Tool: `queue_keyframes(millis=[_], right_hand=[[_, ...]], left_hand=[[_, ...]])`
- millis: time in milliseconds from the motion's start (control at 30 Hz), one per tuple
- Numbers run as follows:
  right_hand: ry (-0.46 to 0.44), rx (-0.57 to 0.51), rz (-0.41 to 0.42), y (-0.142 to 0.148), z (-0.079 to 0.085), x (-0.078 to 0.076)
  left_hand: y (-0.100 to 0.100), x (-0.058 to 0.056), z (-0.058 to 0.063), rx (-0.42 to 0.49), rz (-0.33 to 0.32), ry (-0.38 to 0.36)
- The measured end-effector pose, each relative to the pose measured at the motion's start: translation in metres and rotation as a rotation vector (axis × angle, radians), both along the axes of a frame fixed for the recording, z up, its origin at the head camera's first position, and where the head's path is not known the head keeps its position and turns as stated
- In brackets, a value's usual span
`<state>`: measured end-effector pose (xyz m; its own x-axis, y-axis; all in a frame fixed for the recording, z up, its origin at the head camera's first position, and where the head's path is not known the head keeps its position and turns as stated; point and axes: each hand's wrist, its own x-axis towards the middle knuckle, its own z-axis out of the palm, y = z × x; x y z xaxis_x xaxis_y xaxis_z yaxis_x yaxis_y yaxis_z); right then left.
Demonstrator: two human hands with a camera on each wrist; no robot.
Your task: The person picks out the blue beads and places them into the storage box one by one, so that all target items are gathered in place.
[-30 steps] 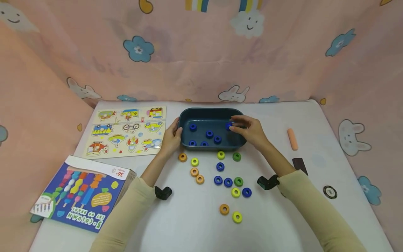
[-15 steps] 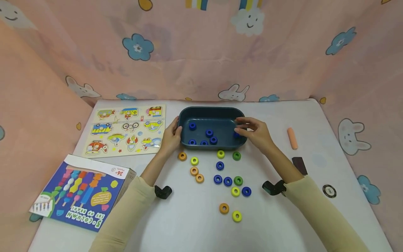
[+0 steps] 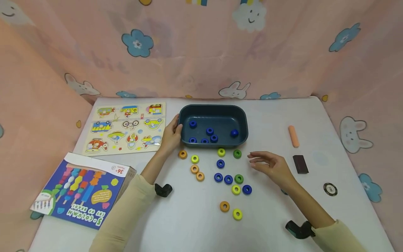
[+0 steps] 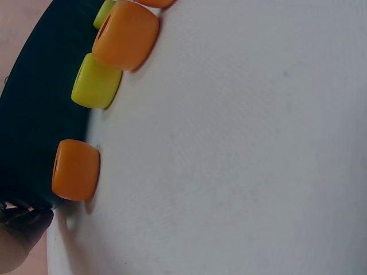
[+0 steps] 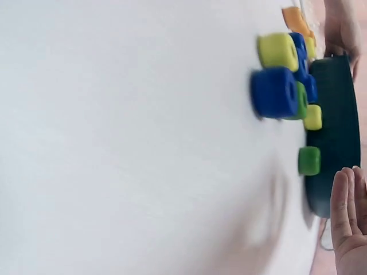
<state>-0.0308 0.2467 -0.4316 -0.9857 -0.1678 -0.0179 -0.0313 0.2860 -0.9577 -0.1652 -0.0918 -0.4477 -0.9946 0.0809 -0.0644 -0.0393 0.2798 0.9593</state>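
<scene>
A dark teal tray (image 3: 214, 143) stands at the back middle of the table with several blue ring beads inside, one of them (image 3: 234, 133) near its right end. My left hand (image 3: 171, 136) grips the tray's left end, thumb on the near side; its far fingers are partly hidden. My right hand (image 3: 272, 168) hovers right of the loose beads, fingers extended and holding nothing. In front of the tray lie loose ring beads: blue (image 3: 247, 189), green (image 3: 237, 154), yellow (image 3: 237, 214) and orange (image 3: 224, 206). The right wrist view shows the right hand's fingers (image 5: 344, 200) apart from the tray.
A vehicle puzzle board (image 3: 126, 129) lies at the back left, with a bead-set box (image 3: 85, 189) nearer the front. On the right are an orange stick (image 3: 293, 136), a dark brown block (image 3: 300, 164) and a round black-and-white chip (image 3: 330, 189).
My right hand has let go of a blue bead in the tray's right end and drawn back toward the front right. The left hand keeps its grip on the tray.
</scene>
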Motion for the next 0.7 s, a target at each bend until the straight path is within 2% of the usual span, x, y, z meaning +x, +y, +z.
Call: queue_keyframes(millis=[200,400,533,700], right_hand=[[-0.066,-0.068,0.007,0.005,-0.015,0.033],[-0.089,-0.058,0.045,-0.001,-0.026,0.058],[-0.093,-0.006,0.045,-0.009,-0.020,0.065],[-0.097,0.112,0.036,-0.018,-0.008,0.064]], left_hand=[[0.000,-0.001,0.000,0.008,-0.002,0.005],[0.001,0.000,0.000,0.003,-0.002,-0.003],[0.001,0.001,0.000,-0.001,0.002,0.002],[0.000,0.001,0.000,0.000,0.005,-0.002]])
